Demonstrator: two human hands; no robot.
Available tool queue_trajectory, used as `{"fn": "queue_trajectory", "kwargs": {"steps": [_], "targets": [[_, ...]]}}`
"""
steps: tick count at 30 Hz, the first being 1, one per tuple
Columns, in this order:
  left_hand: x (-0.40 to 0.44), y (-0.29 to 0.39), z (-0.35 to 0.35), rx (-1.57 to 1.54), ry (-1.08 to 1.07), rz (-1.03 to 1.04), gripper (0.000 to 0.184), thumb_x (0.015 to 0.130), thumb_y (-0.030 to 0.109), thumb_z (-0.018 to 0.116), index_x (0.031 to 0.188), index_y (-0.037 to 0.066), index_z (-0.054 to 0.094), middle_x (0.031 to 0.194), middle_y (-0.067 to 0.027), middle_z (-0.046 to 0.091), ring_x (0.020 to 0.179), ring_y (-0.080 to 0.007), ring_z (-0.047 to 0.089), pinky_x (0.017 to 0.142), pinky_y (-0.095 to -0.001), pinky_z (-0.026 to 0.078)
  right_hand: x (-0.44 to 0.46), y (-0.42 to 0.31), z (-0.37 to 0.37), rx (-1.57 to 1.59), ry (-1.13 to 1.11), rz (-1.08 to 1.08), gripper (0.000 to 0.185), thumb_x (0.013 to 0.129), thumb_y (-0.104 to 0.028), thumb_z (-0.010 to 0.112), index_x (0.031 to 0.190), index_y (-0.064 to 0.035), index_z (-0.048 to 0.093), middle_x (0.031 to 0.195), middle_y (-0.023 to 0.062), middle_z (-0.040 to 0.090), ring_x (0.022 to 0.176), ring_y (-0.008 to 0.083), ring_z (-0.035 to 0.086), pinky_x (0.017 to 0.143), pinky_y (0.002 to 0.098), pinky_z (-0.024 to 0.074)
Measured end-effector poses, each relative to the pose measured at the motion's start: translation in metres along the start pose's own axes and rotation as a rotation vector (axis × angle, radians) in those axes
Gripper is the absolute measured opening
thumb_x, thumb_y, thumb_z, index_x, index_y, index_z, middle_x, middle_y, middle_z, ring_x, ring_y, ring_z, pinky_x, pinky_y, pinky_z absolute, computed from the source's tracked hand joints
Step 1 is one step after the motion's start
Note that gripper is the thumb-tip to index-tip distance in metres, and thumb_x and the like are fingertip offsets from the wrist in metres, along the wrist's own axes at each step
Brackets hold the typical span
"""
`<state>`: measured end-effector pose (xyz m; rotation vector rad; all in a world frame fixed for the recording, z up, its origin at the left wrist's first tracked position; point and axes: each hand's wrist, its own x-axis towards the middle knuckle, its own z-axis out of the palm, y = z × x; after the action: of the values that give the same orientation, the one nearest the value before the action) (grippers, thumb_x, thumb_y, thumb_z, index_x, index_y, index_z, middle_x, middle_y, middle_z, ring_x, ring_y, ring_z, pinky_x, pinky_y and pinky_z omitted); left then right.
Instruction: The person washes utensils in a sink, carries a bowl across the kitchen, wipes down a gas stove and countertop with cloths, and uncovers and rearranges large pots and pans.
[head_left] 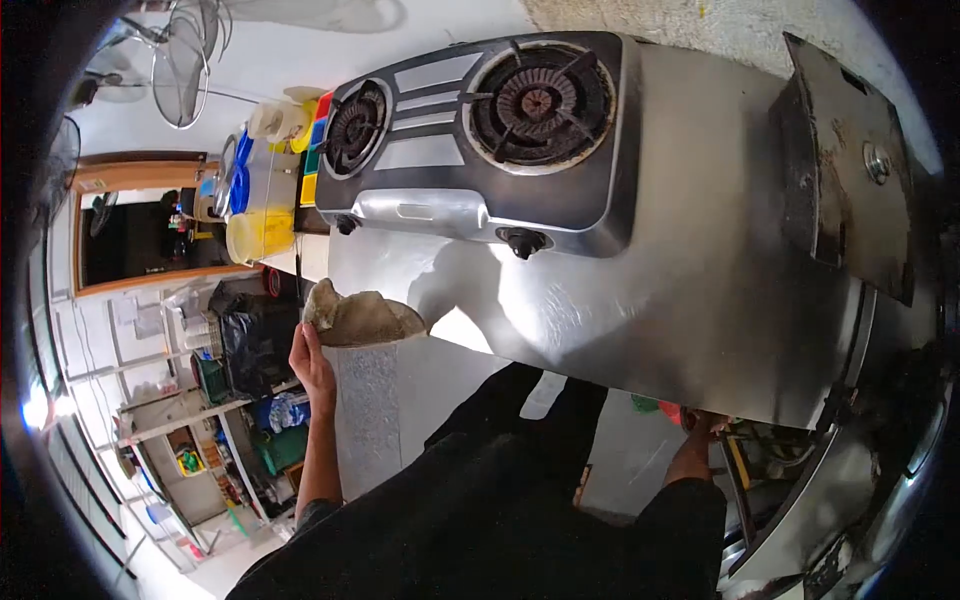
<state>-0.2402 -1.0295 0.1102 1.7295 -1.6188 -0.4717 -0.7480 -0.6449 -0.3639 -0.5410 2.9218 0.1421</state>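
A worn grey-beige cloth [365, 320] spreads out and partly folds over from my left hand [313, 362]. My left fingers are pinched closed on its left end, beside the front left corner of the steel counter [700, 330]. My right hand [706, 424] is low at the counter's front edge, towards the right. Something red [686, 417] shows by its fingers, which are mostly hidden, so I cannot make out whether it grips anything. A black two-burner gas stove [430, 185] stands on the counter in front of me.
Plastic tubs [245, 236] with yellow and blue parts stand left of the stove. A stained metal box [845, 165] is at the counter's right end. Strainers [182, 70] hang on the wall at upper left. Cluttered shelves [190, 440] fill the left side.
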Motion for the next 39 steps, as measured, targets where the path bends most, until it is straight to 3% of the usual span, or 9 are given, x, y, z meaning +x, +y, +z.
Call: {"fn": "queue_trajectory", "kwargs": {"steps": [12, 18, 21, 25, 27, 29, 31, 34, 39], "targets": [[0.022, -0.032, 0.025, -0.098, 0.186, -0.044, 0.034, 0.098, 0.025, 0.043, 0.091, -0.004, 0.059, 0.078, 0.0017, 0.054, 0.073, -0.0086, 0.044, 0.066, -0.0231, 0.040, 0.005, 0.036, -0.051, 0.368, -0.152, 0.080, 0.043, 0.084, -0.041, 0.058, 0.106, -0.0045, 0.063, 0.113, 0.0132, 0.057, 0.094, 0.0320, 0.056, 0.077, 0.0420, 0.0463], [0.054, -0.037, 0.166, 0.291, -0.042, -0.171, 0.030, 0.093, 0.024, 0.048, 0.097, -0.003, 0.061, 0.071, -0.0208, 0.061, 0.061, -0.0290, 0.058, 0.061, -0.0385, 0.046, -0.028, 0.061, -0.119, 0.764, -0.229, 0.273, 0.045, 0.084, -0.043, 0.057, 0.105, -0.0043, 0.064, 0.112, 0.0133, 0.057, 0.091, 0.0318, 0.057, 0.074, 0.0414, 0.0474], [0.035, -0.029, 0.217, 0.000, 0.125, -0.154, 0.025, 0.093, 0.020, 0.047, 0.097, -0.002, 0.059, 0.066, -0.0250, 0.056, 0.060, -0.0372, 0.058, 0.056, -0.0432, 0.042, -0.049, 0.060, -0.172, 0.957, -0.282, 0.334, 0.045, 0.084, -0.044, 0.057, 0.104, -0.0042, 0.065, 0.112, 0.0133, 0.057, 0.090, 0.0316, 0.057, 0.073, 0.0412, 0.0479], [0.013, -0.008, 0.226, -0.170, 0.063, -0.141, 0.024, 0.092, 0.019, 0.046, 0.088, -0.003, 0.057, 0.066, -0.0283, 0.052, 0.060, -0.0422, 0.055, 0.051, -0.0446, 0.039, -0.073, 0.010, -0.241, 1.349, 0.007, 0.066, 0.027, 0.082, -0.027, 0.059, 0.094, -0.0041, 0.065, 0.101, 0.0183, 0.060, 0.094, 0.0326, 0.056, 0.083, 0.0417, 0.0434], [0.015, -0.012, 0.215, -0.204, -0.033, -0.110, 0.027, 0.092, 0.021, 0.047, 0.085, -0.003, 0.058, 0.064, -0.0276, 0.052, 0.058, -0.0407, 0.055, 0.051, -0.0441, 0.039, -0.073, -0.026, -0.271, 0.380, 0.612, -0.328, 0.024, 0.083, -0.022, 0.055, 0.093, -0.0024, 0.064, 0.096, 0.0188, 0.060, 0.090, 0.0329, 0.056, 0.081, 0.0427, 0.0428], [0.024, -0.017, 0.182, -0.302, -0.364, -0.042, 0.036, 0.092, 0.030, 0.050, 0.083, -0.003, 0.061, 0.062, -0.0237, 0.055, 0.056, -0.0280, 0.057, 0.056, -0.0396, 0.043, -0.083, -0.098, -0.319, 0.596, 0.562, -0.324, 0.021, 0.084, -0.018, 0.055, 0.093, -0.0001, 0.062, 0.088, 0.0163, 0.060, 0.084, 0.0288, 0.057, 0.079, 0.0392, 0.0436], [0.026, -0.048, 0.163, -0.403, -0.346, -0.057, 0.036, 0.092, 0.031, 0.050, 0.089, -0.003, 0.062, 0.062, -0.0153, 0.057, 0.057, -0.0208, 0.054, 0.055, -0.0360, 0.042, -0.092, -0.161, -0.355, 1.065, -0.018, -0.194, 0.021, 0.084, -0.018, 0.056, 0.092, 0.0015, 0.060, 0.091, 0.0123, 0.060, 0.085, 0.0226, 0.056, 0.079, 0.0340, 0.0435], [0.039, -0.102, 0.117, -0.561, -0.317, -0.227, 0.036, 0.094, 0.032, 0.049, 0.097, -0.001, 0.064, 0.069, 0.0051, 0.052, 0.062, -0.0060, 0.043, 0.053, -0.0237, 0.038, -0.129, -0.286, -0.389, 1.019, 0.202, -0.516, 0.016, 0.086, -0.016, 0.055, 0.087, -0.0005, 0.054, 0.080, 0.0070, 0.056, 0.076, 0.0186, 0.052, 0.072, 0.0324, 0.0436], [0.075, -0.163, 0.033, -0.533, 0.029, -0.240, 0.031, 0.095, 0.024, 0.048, 0.089, -0.003, 0.060, 0.069, 0.0013, 0.054, 0.065, -0.0070, 0.044, 0.060, -0.0240, 0.040, -0.196, -0.448, -0.384, 1.162, 0.137, -0.719, 0.020, 0.082, -0.011, 0.061, 0.098, -0.0011, 0.060, 0.093, 0.0101, 0.065, 0.087, 0.0212, 0.061, 0.079, 0.0317, 0.0462]]}}
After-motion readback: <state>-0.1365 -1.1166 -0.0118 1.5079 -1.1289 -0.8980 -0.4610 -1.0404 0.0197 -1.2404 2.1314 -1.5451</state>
